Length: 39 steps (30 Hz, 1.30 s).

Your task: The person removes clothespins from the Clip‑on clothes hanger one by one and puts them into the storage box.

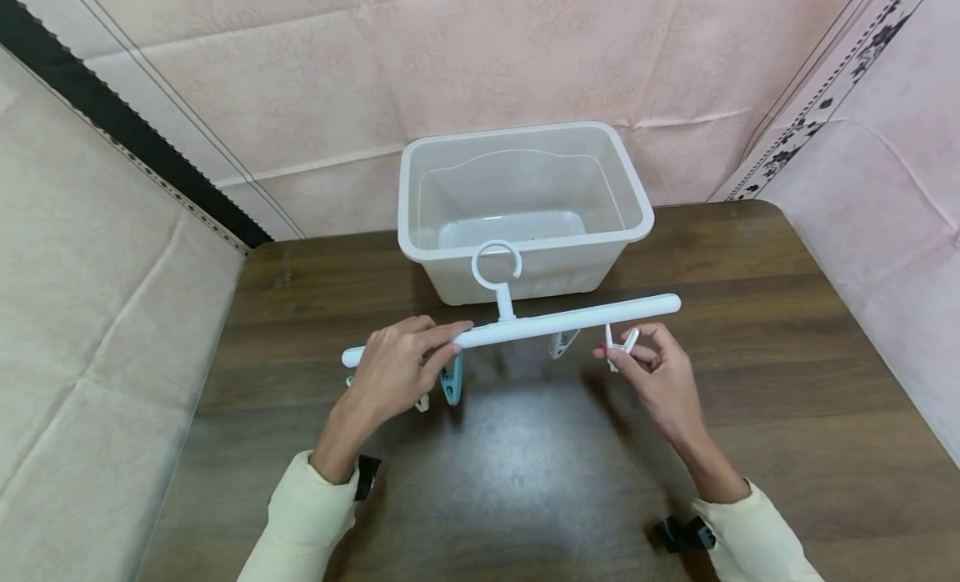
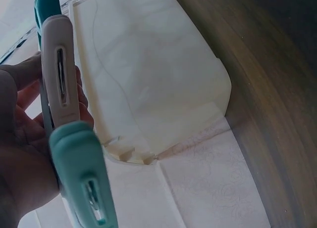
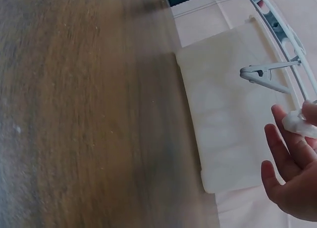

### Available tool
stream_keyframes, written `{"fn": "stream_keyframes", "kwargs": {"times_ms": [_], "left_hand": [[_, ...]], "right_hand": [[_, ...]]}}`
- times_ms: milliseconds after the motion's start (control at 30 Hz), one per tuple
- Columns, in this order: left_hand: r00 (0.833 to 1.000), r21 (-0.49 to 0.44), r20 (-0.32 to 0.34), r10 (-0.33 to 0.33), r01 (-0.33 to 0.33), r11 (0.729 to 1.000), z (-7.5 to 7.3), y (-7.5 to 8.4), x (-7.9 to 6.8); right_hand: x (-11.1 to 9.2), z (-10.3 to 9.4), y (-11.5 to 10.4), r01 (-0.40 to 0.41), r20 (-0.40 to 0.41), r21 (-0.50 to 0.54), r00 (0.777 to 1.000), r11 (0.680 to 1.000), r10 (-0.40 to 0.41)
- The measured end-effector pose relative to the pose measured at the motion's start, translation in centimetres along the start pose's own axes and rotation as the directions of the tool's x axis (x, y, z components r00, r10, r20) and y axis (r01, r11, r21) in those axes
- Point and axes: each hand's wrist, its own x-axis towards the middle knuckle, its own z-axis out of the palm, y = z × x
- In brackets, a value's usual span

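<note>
- The hanger (image 1: 558, 322) is held up above the table (image 1: 517, 490), in front of the tub (image 1: 465, 282); its bar slants, with the right end farther from the person than the left end.
- The left hand (image 1: 401, 361) grips the bar left of the hook (image 1: 504, 303), index finger stretched along it and the other fingers bent behind; a short length of bar sticks out past that hand.
- Beneath that grip hang a teal clip (image 1: 452, 382), a beige clip (image 2: 60, 72) and a second teal clip (image 2: 79, 163), lined up closely, so the fingers have little room there.
- The right hand (image 1: 656, 373) pinches a white clip (image 1: 621, 348) between thumb and fingertips, just under the right part of the bar; whether the clip is fastened to the bar, I cannot tell.
- A grey clip (image 3: 265, 75) hangs from the bar between the two hands, nearer the right one, with a gap on either side.
- In the head view, the hook overlaps the tub's near rim; the tub's open top faces up.
- The tub stands by the table's far edge, close to the pale cloth (image 1: 487, 65) behind.
- The table's wood stretches between the forearms, and both side edges lie well apart from the hands.
</note>
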Motion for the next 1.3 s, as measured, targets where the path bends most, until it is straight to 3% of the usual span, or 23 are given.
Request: {"fn": "stream_keyframes", "kwargs": {"times_ms": [200,467,667,767,933,1233,1300], "left_hand": [[1.000,0.009,-0.005,0.004,-0.004,1.000,-0.03,-0.03,-0.06],[1.000,0.008,-0.001,0.004,-0.004,1.000,0.03,-0.04,-0.09],[1.000,0.011,0.005,0.005,-0.005,1.000,0.06,-0.06,-0.13],[1.000,0.010,0.011,0.002,-0.002,1.000,0.06,-0.06,-0.16],[1.000,0.008,0.030,0.003,-0.003,1.000,0.08,-0.06,-0.16],[0.998,0.018,0.059,-0.008,0.007,1.000,0.11,0.08,-0.15],[0.998,0.015,0.064,-0.009,0.008,1.000,0.09,0.13,-0.16]], "right_hand": [[0.05,-0.37,-0.60,0.061,0.040,-0.176,0.998,0.983,-0.055],[0.27,-0.60,-0.87,0.128,0.002,-0.432,0.990,0.893,-0.141],[0.20,-0.67,-0.88,0.174,-0.033,-0.554,0.972,0.814,-0.231],[0.24,-0.62,-0.83,0.233,-0.030,-0.595,0.950,0.769,-0.311],[0.26,-0.47,-0.67,0.323,-0.025,-0.655,0.894,0.683,-0.448],[0.11,-0.21,-0.21,0.398,-0.018,-0.741,0.793,0.540,-0.609],[0.22,-0.22,-0.06,0.421,-0.010,-0.754,0.759,0.503,-0.651]]}}
